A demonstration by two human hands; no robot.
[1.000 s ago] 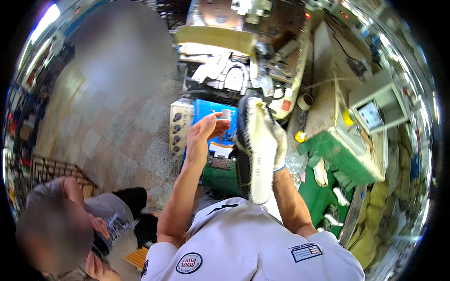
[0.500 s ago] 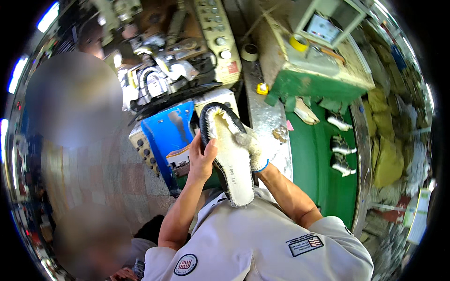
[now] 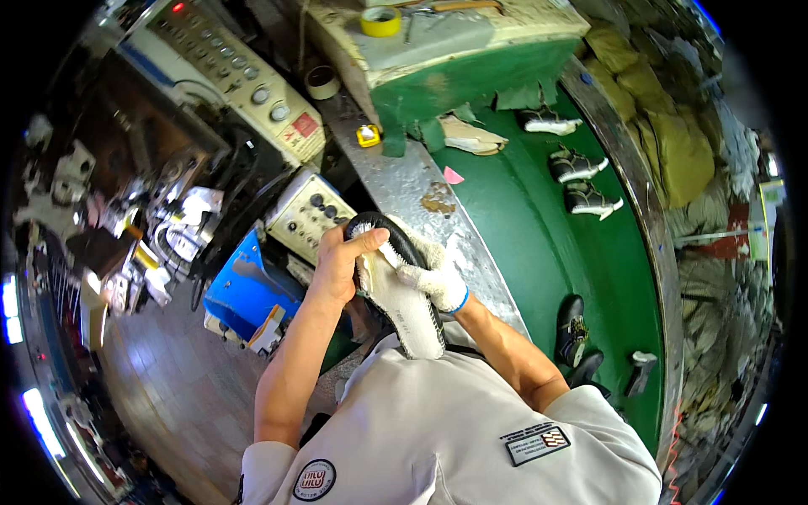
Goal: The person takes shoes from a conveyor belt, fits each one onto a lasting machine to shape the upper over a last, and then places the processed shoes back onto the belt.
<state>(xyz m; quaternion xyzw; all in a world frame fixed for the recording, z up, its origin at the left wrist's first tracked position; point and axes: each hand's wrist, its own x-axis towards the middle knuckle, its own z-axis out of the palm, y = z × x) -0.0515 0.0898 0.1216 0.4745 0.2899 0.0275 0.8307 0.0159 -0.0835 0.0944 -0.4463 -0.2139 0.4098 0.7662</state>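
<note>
Close to my chest, a black shoe upper [image 3: 408, 313] is turned bottom up, its pale insole board and stitched, gathered edge showing. Its toe end points away from me and its heel end rests near my shirt. My bare left hand [image 3: 341, 263] grips the toe end from the left, with the thumb laid across the underside. On the other side, my right hand [image 3: 436, 276], in a white knit glove with a blue cuff, is closed round the right edge, its thumb pressing on the insole board. The right fingers behind the shoe are hidden.
At right runs a green belt [image 3: 539, 252] with several dark shoes [image 3: 593, 200] and a beige shoe-shaped piece [image 3: 471, 136]. Its metal edge [image 3: 396, 181] carries a yellow tape measure [image 3: 368, 135]. Yellow tape [image 3: 380, 21] lies on a box. A machine with a control panel [image 3: 240, 80] stands left.
My view has swung to the right, showing more of the green belt. My left thumb has moved across the toe end, and the shoe upper is tilted more.
</note>
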